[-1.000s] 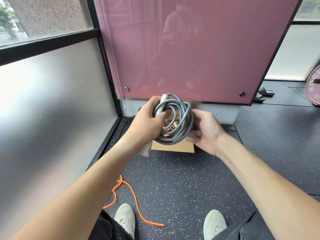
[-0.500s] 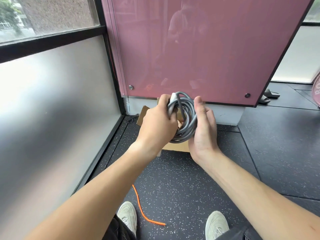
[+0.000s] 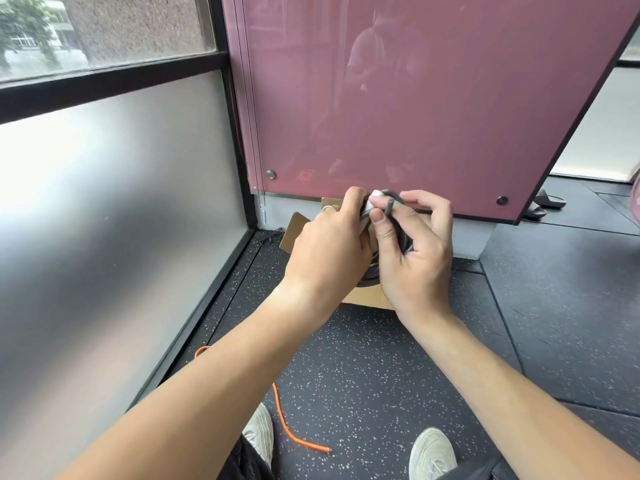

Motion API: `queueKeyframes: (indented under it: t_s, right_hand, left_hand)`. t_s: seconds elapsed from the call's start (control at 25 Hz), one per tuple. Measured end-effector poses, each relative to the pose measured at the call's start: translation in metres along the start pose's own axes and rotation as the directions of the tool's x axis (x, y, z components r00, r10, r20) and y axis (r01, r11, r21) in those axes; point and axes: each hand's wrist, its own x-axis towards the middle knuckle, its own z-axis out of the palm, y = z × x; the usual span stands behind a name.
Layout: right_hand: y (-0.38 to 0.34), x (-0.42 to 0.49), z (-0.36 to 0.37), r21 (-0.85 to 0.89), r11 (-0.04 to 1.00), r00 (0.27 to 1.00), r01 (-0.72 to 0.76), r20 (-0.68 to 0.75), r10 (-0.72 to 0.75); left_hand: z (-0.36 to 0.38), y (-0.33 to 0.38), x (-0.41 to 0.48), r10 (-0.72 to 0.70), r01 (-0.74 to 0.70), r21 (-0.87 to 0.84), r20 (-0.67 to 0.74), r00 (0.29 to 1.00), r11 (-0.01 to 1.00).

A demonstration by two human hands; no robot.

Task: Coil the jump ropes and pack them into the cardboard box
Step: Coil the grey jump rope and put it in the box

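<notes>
A coiled grey jump rope (image 3: 398, 233) with a pale handle is squeezed between my two hands, mostly hidden by them. My left hand (image 3: 329, 258) grips its left side and the handle. My right hand (image 3: 412, 251) closes over its right side, a grey strand crossing the forefinger. Both hands hover over the cardboard box (image 3: 294, 232), which stands on the floor against the wall base; only a left flap and part of its near edge show. An orange jump rope (image 3: 282, 415) lies loose on the floor near my feet.
A frosted glass wall (image 3: 104, 237) runs along the left. A pink panel (image 3: 415, 98) stands right behind the box. Dark speckled rubber floor (image 3: 381, 375) spreads around. Black slippers (image 3: 543, 202) lie at the back right. My two shoes show at the bottom.
My hands have closed together around the grey coil, flattening it and hiding most of it. My right hand has shifted from the coil's side onto its front.
</notes>
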Motion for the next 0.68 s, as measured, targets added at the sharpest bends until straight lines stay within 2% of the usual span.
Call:
queueKeyframes:
  t_s: [0.08,0.16,0.2,0.28,0.36,0.44,0.52,0.56,0.6,0.68]
  right_hand:
    - [-0.006,0.009,-0.004,0.001,1.0,0.998,-0.013,-0.057,0.013]
    - [-0.007,0.028,-0.015,0.224,0.958,0.973,-0.181,-0.1,0.208]
    - [-0.005,0.039,-0.023,0.373,0.888,0.933,-0.27,-0.128,0.337]
    - [0.008,0.06,-0.039,0.56,0.729,0.788,-0.395,-0.202,0.582]
    - [0.03,0.072,-0.049,0.63,0.567,0.612,-0.531,-0.178,0.771]
    - [0.051,0.071,-0.047,0.563,0.372,0.447,-0.739,-0.004,0.895]
    - [0.062,0.06,-0.039,0.373,0.205,0.307,-0.905,0.238,0.922]
    - [0.063,0.054,-0.037,0.264,0.182,0.27,-0.947,0.349,0.898]
    - [0.059,0.05,-0.034,0.166,0.205,0.259,-0.965,0.452,0.854]
    - [0.046,0.043,-0.031,0.057,0.309,0.271,-0.949,0.645,0.714]
  left_hand:
    - [-0.002,-0.006,0.003,-0.046,0.046,-0.038,0.004,0.999,0.998]
    - [-0.007,-0.015,0.01,-0.159,0.16,-0.13,0.017,0.987,0.979]
    - [-0.011,-0.02,0.013,-0.217,0.218,-0.189,0.027,0.976,0.957]
    - [-0.015,-0.03,0.019,-0.282,0.283,-0.278,0.045,0.958,0.918]
    - [-0.017,-0.034,0.02,-0.271,0.278,-0.342,0.069,0.96,0.898]
    - [-0.017,-0.03,0.02,-0.224,0.233,-0.413,0.071,0.972,0.88]
    - [-0.016,-0.024,0.021,-0.167,0.184,-0.47,0.079,0.983,0.863]
    - [-0.015,-0.021,0.021,-0.128,0.158,-0.492,0.095,0.987,0.856]
    - [-0.014,-0.018,0.021,-0.098,0.142,-0.511,0.111,0.989,0.848]
    - [-0.013,-0.017,0.02,-0.088,0.154,-0.555,0.144,0.986,0.817]
